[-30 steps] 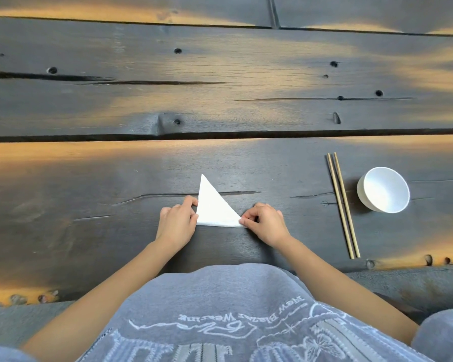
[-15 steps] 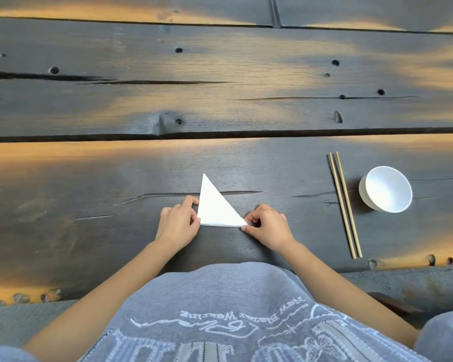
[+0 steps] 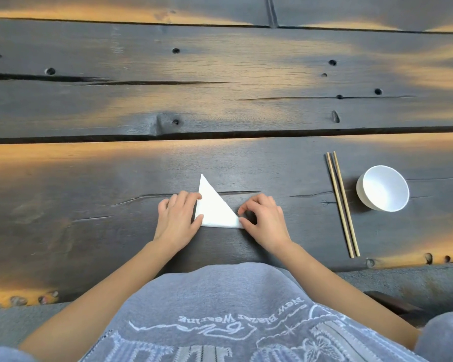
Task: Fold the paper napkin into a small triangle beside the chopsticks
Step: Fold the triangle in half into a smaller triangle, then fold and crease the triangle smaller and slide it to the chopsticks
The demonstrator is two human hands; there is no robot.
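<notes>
Two hands work on one napkin; the left hand lies mostly flat and loosely spread, its fingertips and thumb pressing on the napkin's left edge, not closed around it; the right hand is half curled, its thumb and first finger coming together at the napkin's right corner, near the lower edge; whether they truly pinch the paper or only press it I cannot tell. The napkin is white, folded to a triangle, flat on the dark wooden counter in front of the person; its sharp tip points away from the person, and its longest side slants from that tip down to the right corner. To the right, well apart from the napkin, lie two chopsticks, side by side, long axis running away from the person; just beside them on the right stands one white bowl.
</notes>
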